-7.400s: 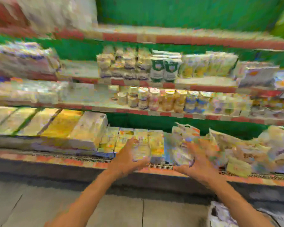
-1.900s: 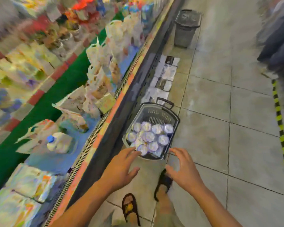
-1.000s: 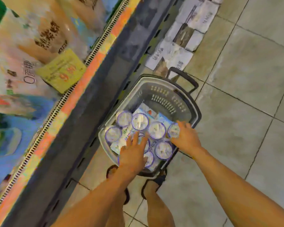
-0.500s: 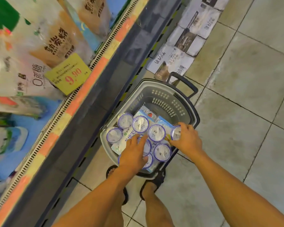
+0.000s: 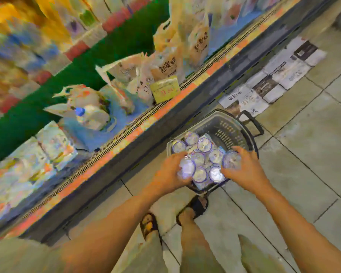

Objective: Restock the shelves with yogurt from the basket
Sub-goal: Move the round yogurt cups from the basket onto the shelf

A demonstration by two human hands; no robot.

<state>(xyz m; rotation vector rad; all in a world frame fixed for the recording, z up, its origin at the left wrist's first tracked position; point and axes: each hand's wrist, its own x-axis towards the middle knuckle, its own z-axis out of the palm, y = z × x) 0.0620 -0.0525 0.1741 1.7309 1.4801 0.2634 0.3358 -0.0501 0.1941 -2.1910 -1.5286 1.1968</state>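
Both hands on yogurt cups at the floor basket.
Left hand (image 5: 170, 173) curls round one yogurt cup (image 5: 186, 168); right hand (image 5: 245, 171) curls round a second cup (image 5: 231, 160). About seven loose cups (image 5: 204, 144) counted, with round, purple-rimmed foil lids, packed inside the grey perforated plastic basket (image 5: 227, 129). It has one black handle (image 5: 253, 124) and stands on the tiled floor (image 5: 307, 146) beside the shelf base (image 5: 187, 107). Lift-off unclear.

Grey perforated basket (image 5: 230, 127), black handle (image 5: 252, 123). Yogurt cups (image 5: 204, 144) white with purple-rimmed lids. Shelf edge (image 5: 146, 123) striped orange and yellow, back panel (image 5: 116, 46) green. Yellow price tag (image 5: 164, 91), red digits. Beige floor tiles (image 5: 313, 144), dark grout.
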